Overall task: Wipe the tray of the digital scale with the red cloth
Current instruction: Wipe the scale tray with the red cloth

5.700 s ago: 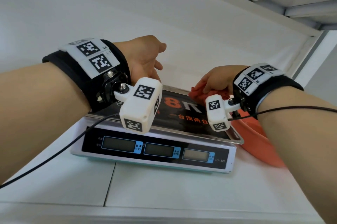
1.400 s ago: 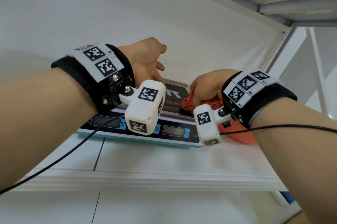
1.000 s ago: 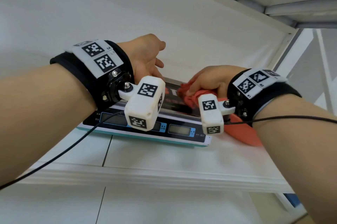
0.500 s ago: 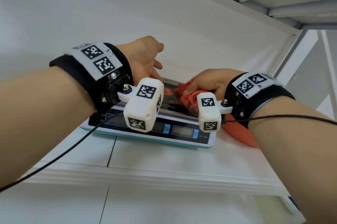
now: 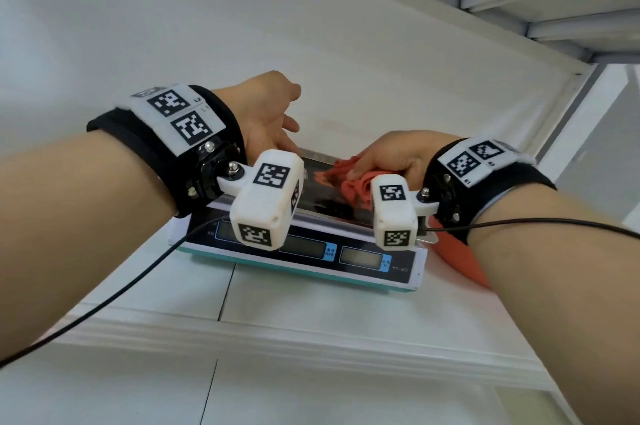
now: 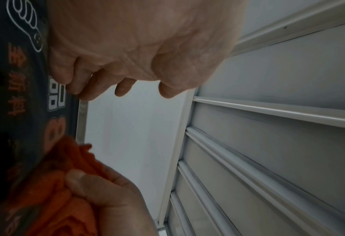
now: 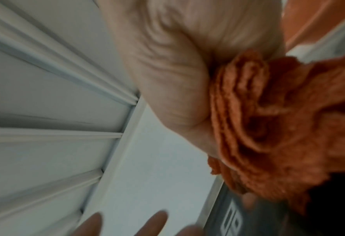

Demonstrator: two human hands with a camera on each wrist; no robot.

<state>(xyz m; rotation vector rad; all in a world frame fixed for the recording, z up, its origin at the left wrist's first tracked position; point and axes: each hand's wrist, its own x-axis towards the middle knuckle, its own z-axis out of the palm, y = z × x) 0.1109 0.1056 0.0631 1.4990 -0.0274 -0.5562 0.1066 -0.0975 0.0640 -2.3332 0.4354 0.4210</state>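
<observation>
Digital scale sits on a white shelf, display panel facing the camera, its tray dark and glossy with orange and white print. Red cloth lies bunched on the tray, right of centre — the right hand presses down on it, fingers curled over the wad and thumb pinning a fold; the right wrist view shows the cloth gathered in thick folds against the palm, blurred.

Left hand is at the tray's far left edge. In the left wrist view its fingers hang loosely bent and apart, two fingertips touching the tray's metal rim, the others free in the air — nothing held. Same view shows the cloth under the right thumb.

An orange basin stands just right of the scale, mostly hidden by the right forearm. Both wrists carry black straps with white camera blocks and cables.
</observation>
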